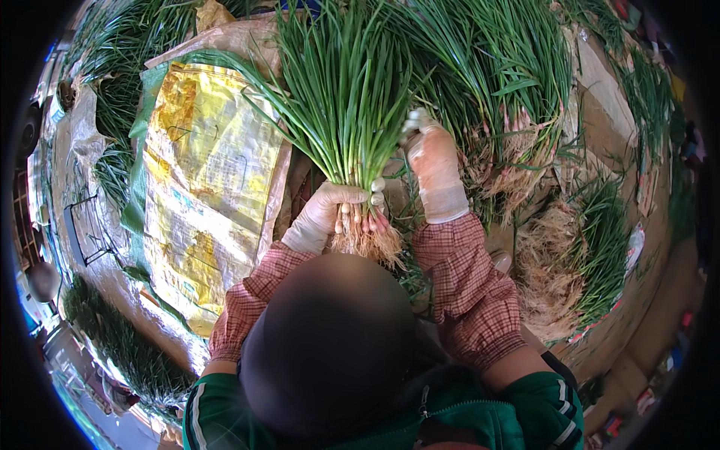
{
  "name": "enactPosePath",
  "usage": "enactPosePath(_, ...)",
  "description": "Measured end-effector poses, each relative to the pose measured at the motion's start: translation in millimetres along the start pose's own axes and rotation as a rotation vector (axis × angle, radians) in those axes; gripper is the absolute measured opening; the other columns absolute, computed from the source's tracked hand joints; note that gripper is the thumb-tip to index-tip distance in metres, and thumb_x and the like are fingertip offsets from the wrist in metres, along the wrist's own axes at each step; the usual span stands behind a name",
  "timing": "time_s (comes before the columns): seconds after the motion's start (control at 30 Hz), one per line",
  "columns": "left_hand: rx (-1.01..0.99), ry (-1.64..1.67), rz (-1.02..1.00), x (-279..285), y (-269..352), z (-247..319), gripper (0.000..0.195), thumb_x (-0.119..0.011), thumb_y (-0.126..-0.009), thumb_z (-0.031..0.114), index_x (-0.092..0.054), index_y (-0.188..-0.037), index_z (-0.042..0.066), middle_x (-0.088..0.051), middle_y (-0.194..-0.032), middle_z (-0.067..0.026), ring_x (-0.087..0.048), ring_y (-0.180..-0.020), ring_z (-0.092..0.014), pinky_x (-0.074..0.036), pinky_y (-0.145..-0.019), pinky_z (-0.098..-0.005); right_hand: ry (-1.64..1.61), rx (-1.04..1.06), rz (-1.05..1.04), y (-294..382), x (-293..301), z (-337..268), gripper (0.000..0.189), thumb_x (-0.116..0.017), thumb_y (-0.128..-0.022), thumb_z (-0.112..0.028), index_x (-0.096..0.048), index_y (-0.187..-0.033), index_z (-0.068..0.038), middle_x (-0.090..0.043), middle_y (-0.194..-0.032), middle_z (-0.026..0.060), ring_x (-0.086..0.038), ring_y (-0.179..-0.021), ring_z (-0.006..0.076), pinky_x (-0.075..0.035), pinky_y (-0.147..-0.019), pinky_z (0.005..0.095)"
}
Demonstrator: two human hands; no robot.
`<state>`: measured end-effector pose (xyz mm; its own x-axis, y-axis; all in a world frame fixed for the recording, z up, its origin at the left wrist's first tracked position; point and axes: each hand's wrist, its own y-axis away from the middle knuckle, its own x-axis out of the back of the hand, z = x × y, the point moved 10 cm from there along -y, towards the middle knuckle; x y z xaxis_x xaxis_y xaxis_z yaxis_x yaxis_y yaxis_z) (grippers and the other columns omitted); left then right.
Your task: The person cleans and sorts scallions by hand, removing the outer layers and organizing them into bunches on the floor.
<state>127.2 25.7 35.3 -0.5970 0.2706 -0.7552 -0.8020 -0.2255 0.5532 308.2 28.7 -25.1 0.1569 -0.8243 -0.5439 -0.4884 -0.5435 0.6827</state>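
Observation:
My left hand [323, 214], in a pale thin glove, grips a bunch of spring onions [349, 124] just above its bulbs. The thumb crosses the front of the stems, and fingertips show at their right side. Green leaves fan out away from me, while the small whitish and pinkish bulbs and tan roots [365, 236] hang towards me. My right hand [433, 163], gloved too and stained orange on its back, is raised beside the leaves on the right. Its fingers are bent and blurred; whether they pinch a leaf is unclear.
A yellow and white woven plastic sack [214, 169] lies at left. Loose spring onions [517, 84] are heaped at upper right, roots towards me. Another rooted bundle [551, 264] lies at right. More greens [124, 337] lie at lower left, below a dark metal frame [76, 233].

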Motion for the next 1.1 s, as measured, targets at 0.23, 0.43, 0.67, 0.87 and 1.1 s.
enactPosePath(0.23,-0.046,-0.174,0.086,23,22,3,0.032,-0.061,-0.08,0.012,-0.054,-0.101,-0.011,-0.063,-0.079,-0.0288,-0.067,-0.065,-0.037,-0.06,-0.059,-0.0412,1.946,0.048,-0.341,9,-2,-70,0.032,-0.057,-0.092,-0.034,-0.063,-0.101,-0.004,-0.066,-0.093,0.0125,-0.062,-0.085,0.0196,-0.051,-0.08,0.035)
enactPosePath(0.43,0.004,-0.33,0.19,36,23,-1,0.03,-0.065,-0.08,0.015,-0.058,-0.098,-0.009,-0.066,-0.076,-0.0236,-0.067,-0.06,-0.027,-0.055,-0.051,-0.0299,1.12,0.423,-0.602,66,-112,-62,0.027,-0.055,-0.093,-0.02,-0.062,-0.114,-0.003,-0.068,-0.102,0.0107,-0.065,-0.081,0.0146,-0.05,-0.072,0.023)
enactPosePath(0.67,-0.022,-0.32,0.153,14,17,0,0.026,-0.065,-0.081,0.013,-0.061,-0.096,-0.008,-0.067,-0.075,-0.0202,-0.068,-0.061,-0.025,-0.055,-0.052,-0.0271,1.351,0.231,-0.434,2,-77,-3,0.02,-0.066,-0.085,-0.013,-0.063,-0.095,0.004,-0.066,-0.078,0.0075,-0.063,-0.07,0.0133,-0.048,-0.064,0.0264)
enactPosePath(0.87,0.005,-0.235,0.172,15,13,-2,0.029,-0.063,-0.081,0.012,-0.061,-0.101,-0.009,-0.067,-0.076,-0.0203,-0.068,-0.063,-0.025,-0.057,-0.058,-0.0316,0.821,0.176,-0.214,16,-46,-5,0.014,-0.058,-0.092,-0.012,-0.062,-0.092,0.001,-0.066,-0.079,0.0068,-0.061,-0.062,0.0104,-0.047,-0.057,0.022)
enactPosePath(1.1,0.053,-0.175,0.165,10,23,-10,0.022,-0.062,-0.08,0.006,-0.06,-0.098,-0.006,-0.066,-0.075,-0.0186,-0.066,-0.06,-0.024,-0.055,-0.056,-0.031,0.443,0.402,0.115,-28,4,-121,0.013,-0.05,-0.094,-0.009,-0.056,-0.098,0.002,-0.056,-0.079,0.0062,-0.046,-0.057,0.0083,-0.046,-0.053,0.0217)
